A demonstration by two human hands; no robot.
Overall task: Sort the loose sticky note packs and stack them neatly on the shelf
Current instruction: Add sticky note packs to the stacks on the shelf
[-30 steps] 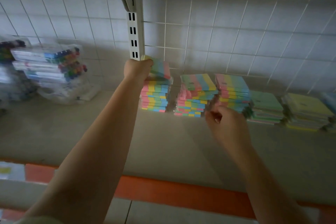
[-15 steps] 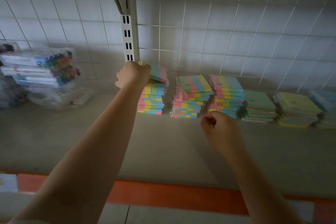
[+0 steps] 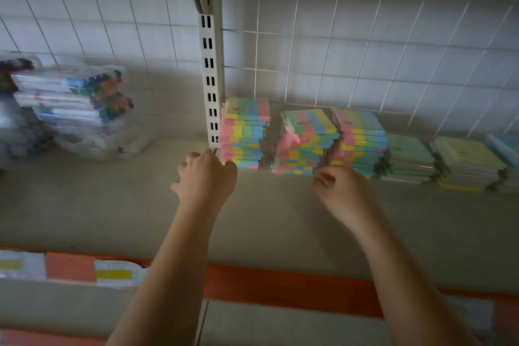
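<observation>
Since the earlier frame, the left hand (image 3: 206,174) has been lowered from the top of the leftmost stack (image 3: 245,132) to its foot, and the multicoloured pack it held there is now seen lying flat on top of that stack. The left hand's fingers (image 3: 182,166) are loosely curled and nothing is held; the thumb side is close to, perhaps touching, the stack's lower corner. The right hand (image 3: 341,191) is blurred, with fingers curled and apparently empty, just before the middle stack (image 3: 306,143).

All packs are found on the shelf (image 3: 112,205), against the wire grid back (image 3: 365,50): three multicoloured stacks side by side, then a green stack (image 3: 410,160), a yellow stack (image 3: 469,166) and a blue stack (image 3: 505,149) at the right edge. The middle stack is visibly ragged, its packs skewed.

The packs are judged to be light, fairly stiff paper blocks in glossy film, so slipping between layers is likely. A stack would best be squared by pressing flat on two opposite sides; a single pack would best be pinched across its short edges, not by the film.

Bagged marker sets (image 3: 75,98) lie well apart on the left.
</observation>
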